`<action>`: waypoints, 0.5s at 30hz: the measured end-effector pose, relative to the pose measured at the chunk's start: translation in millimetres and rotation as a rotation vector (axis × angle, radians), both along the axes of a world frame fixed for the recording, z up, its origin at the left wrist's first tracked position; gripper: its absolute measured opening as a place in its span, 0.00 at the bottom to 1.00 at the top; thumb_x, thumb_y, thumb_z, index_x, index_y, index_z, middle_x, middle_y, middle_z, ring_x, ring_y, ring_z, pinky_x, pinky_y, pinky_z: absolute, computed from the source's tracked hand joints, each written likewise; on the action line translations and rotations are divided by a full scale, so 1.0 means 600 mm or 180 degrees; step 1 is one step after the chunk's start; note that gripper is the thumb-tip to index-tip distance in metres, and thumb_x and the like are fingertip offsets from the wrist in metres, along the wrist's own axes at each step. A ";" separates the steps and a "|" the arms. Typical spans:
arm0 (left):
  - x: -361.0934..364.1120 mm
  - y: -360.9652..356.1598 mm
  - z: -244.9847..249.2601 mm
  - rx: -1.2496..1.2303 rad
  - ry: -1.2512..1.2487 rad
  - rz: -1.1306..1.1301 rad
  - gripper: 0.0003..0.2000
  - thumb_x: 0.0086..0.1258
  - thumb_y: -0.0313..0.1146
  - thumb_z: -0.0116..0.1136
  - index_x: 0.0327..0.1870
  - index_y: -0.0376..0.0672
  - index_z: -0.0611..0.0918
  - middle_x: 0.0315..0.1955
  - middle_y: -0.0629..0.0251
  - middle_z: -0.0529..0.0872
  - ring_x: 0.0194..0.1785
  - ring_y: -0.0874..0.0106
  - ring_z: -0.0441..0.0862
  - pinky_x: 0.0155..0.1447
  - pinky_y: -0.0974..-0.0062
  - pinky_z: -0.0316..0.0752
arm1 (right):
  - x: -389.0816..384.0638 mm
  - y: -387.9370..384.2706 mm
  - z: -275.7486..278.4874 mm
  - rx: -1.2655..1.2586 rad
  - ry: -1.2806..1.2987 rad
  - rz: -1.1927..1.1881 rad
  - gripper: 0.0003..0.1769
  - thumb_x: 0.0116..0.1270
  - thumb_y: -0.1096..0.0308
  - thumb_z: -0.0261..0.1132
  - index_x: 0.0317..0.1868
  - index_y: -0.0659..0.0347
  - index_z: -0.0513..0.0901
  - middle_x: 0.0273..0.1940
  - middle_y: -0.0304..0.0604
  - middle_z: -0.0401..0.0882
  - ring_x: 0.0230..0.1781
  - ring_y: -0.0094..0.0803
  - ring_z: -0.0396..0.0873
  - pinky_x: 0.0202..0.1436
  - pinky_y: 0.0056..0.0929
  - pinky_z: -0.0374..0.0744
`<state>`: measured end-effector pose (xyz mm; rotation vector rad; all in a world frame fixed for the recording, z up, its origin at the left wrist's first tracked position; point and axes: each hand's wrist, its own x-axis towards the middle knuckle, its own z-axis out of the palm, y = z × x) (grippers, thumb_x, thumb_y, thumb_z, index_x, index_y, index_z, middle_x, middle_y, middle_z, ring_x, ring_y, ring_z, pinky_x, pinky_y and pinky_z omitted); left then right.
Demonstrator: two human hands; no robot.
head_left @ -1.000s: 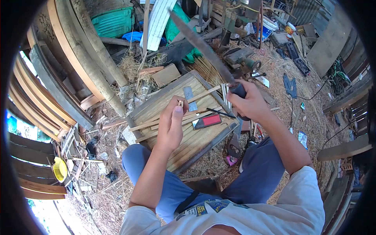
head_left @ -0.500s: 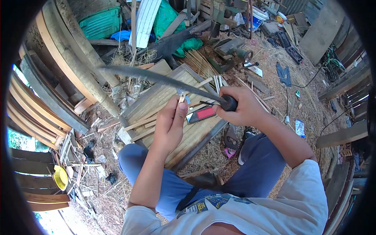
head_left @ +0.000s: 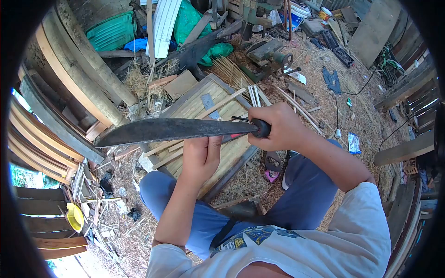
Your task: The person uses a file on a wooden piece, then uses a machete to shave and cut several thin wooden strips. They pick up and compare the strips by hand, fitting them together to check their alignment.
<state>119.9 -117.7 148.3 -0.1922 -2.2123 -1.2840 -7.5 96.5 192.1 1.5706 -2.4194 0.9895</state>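
Over the wooden worktop (head_left: 225, 162), the right hand (head_left: 276, 124) clenches a machete (head_left: 171, 129) by its handle (head_left: 263, 128) — the left hand (head_left: 200, 160) curls behind the blade (head_left: 139, 131), any grip there hidden.

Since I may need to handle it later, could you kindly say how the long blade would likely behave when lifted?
The long blade is probably stiff, showing no droop beyond the right hand. It may feel front-heavy, since it broadens away from its dark handle.
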 end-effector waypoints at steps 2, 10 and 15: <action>0.003 -0.002 0.001 -0.0153 -0.0077 0.0031 0.11 0.89 0.29 0.54 0.44 0.35 0.85 0.30 0.66 0.81 0.34 0.74 0.77 0.39 0.71 0.72 | -0.003 0.001 -0.002 0.0093 -0.0018 -0.0005 0.13 0.55 0.61 0.76 0.34 0.55 0.81 0.19 0.44 0.73 0.22 0.48 0.81 0.30 0.45 0.78; 0.015 0.020 -0.008 -0.0337 -0.0155 0.0390 0.07 0.85 0.26 0.58 0.47 0.36 0.88 0.32 0.60 0.85 0.36 0.63 0.82 0.46 0.64 0.77 | -0.023 0.005 -0.028 0.0203 0.0035 -0.0062 0.17 0.56 0.54 0.82 0.33 0.53 0.84 0.22 0.45 0.81 0.28 0.53 0.86 0.34 0.50 0.82; 0.019 0.020 0.001 -0.0568 -0.0188 0.0348 0.06 0.83 0.26 0.59 0.48 0.36 0.88 0.33 0.56 0.86 0.38 0.59 0.83 0.47 0.62 0.77 | -0.029 0.010 -0.042 0.0006 0.0201 -0.0014 0.10 0.52 0.63 0.77 0.32 0.51 0.84 0.20 0.42 0.78 0.25 0.49 0.84 0.30 0.47 0.79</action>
